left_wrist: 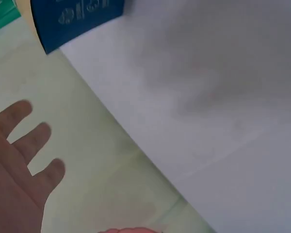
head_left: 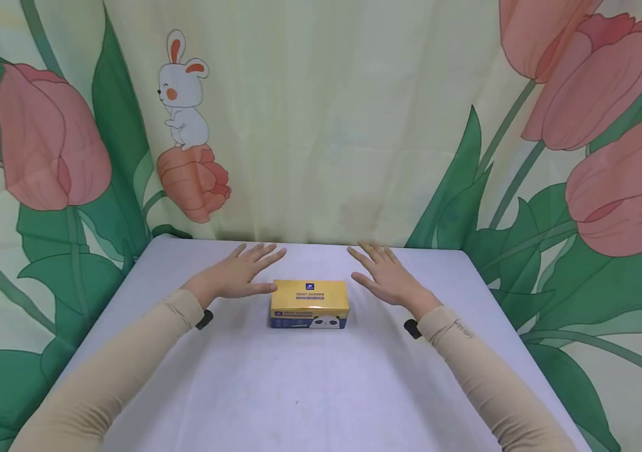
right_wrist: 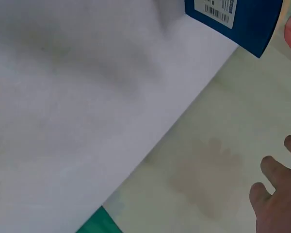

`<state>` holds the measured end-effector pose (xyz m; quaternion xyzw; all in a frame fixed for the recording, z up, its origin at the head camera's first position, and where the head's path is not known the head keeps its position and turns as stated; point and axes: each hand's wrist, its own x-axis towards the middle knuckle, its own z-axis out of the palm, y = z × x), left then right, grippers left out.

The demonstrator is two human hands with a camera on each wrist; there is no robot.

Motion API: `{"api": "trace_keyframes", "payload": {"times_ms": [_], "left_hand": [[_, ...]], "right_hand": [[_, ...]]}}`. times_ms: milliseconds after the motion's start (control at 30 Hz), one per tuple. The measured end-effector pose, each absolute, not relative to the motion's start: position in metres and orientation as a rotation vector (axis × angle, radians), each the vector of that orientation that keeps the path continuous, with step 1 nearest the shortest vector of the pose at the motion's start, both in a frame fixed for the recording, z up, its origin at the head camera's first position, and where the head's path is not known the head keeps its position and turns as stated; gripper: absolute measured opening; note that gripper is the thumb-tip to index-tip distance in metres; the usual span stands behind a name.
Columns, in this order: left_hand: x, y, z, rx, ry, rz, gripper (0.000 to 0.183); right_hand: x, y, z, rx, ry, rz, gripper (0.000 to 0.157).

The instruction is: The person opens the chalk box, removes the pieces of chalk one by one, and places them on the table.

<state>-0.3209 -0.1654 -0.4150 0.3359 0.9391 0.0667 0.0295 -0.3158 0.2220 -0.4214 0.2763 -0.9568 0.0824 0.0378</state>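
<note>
From where I stand, the person wears a close-fitting, plain beige fabric sleeve on the left arm [head_left: 114, 370] and a matching long beige fabric sleeve on the right arm [head_left: 496, 376], both softly wrinkled toward the elbow and cuffed near the wrist. Short dark lettering [head_left: 463, 329], too small for me to read, marks the right sleeve near its cuff. A small black block [head_left: 205, 319] shows beneath the left cuff, and a similar black block [head_left: 413, 328] beneath the right.

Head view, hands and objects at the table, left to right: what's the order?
Left hand → yellow-and-blue box → right hand.
</note>
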Motion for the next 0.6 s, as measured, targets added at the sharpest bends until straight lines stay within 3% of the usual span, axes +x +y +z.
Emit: {"api": "trace_keyframes", "payload": {"times_ms": [367,600], "left_hand": [[-0.324,-0.137,-0.435,1.039,2.778,0.155,0.058],[-0.319,-0.128,-0.434,0.921,2.751,0.215,0.063]], "right_hand": [[-0.313,0.198,-0.453,1.007,-3.055,0.495,0.066],[-0.311,0.191,-0.465,0.997,-3.174,0.605,0.082]]}}
